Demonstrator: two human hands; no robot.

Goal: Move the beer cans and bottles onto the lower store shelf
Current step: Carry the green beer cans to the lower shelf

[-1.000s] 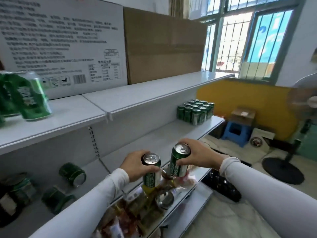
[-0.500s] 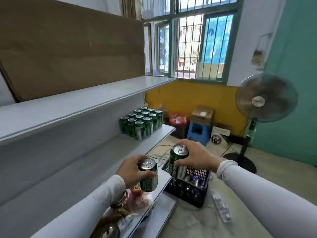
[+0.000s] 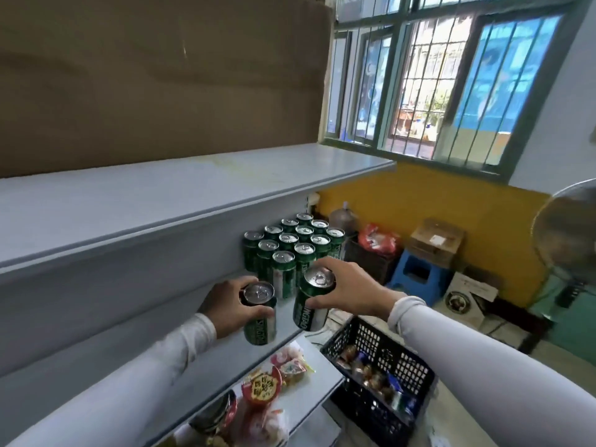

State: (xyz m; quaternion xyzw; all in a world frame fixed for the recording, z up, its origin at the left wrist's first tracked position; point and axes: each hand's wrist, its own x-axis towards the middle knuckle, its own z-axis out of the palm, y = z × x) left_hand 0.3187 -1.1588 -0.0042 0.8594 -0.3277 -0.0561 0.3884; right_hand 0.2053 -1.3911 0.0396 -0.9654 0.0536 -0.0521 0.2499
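Head view: two hands carry one green beer can apiece toward a block of the same cans on a grey shelf.
Left hand [image 3: 227,306]: fingers and thumb curled round the upper wall of the left can [image 3: 259,314], which stands nearly upright, rim clear of the palm so it can be set down flat.
Right hand [image 3: 350,290]: gripping the right can [image 3: 312,300] from its far side near the top; this can tilts, its lid leaning toward the camera.
Spacing: the two cans sit just beside each other, apart, the left one lower.
Stocked cans [image 3: 292,246]: just ahead of both hands, packed in tight rows against the shelf's back panel, probably so the new pair can close up the front row.
Lower shelf [image 3: 206,366]: directly beneath the left hand; smooth painted metal with a rolled front lip.
Materials: thin aluminium cylinders, glossy green print, bare silver lids with pull tabs; slick walls, so a grip high on the wall looks sensible.
Black crate [image 3: 380,359]: below the right forearm, perforated plastic, holding small packaged goods.
Snack packets [image 3: 271,385]: below the left wrist, crinkled wrappers on a lower tier.
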